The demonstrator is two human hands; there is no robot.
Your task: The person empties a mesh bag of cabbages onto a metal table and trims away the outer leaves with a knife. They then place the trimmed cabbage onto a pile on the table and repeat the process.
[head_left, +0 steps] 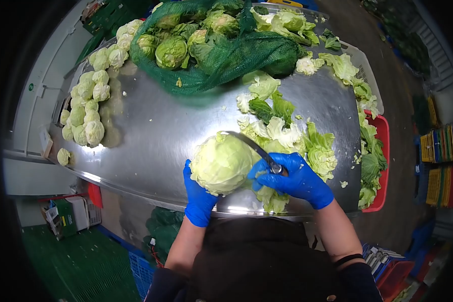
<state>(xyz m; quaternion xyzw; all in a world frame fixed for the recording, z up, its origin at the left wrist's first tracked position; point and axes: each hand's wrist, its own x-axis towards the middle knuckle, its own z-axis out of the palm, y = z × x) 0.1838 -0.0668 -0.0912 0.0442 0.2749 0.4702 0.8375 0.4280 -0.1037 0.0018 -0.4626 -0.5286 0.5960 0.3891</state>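
My left hand [198, 197], in a blue glove, holds a pale green cabbage [222, 165] from its left and lower side, close over the front of the metal table. In my gloved right hand [293, 177] is a knife [256, 149] with a dark, curved blade. The blade arcs over the cabbage's upper right, its tip near the top of the head. Fingers of my right hand wrap the handle, just right of the cabbage. Loose cabbage leaves [283, 132] lie on the table beyond and beside my right hand.
A green net sack [206, 75] of cabbages lies at the table's [151, 126] back. Trimmed cabbages [94, 133] line the left edge. Along the right edge, a red crate [382, 171] and a pale crate [372, 75] stand with leaves around them.
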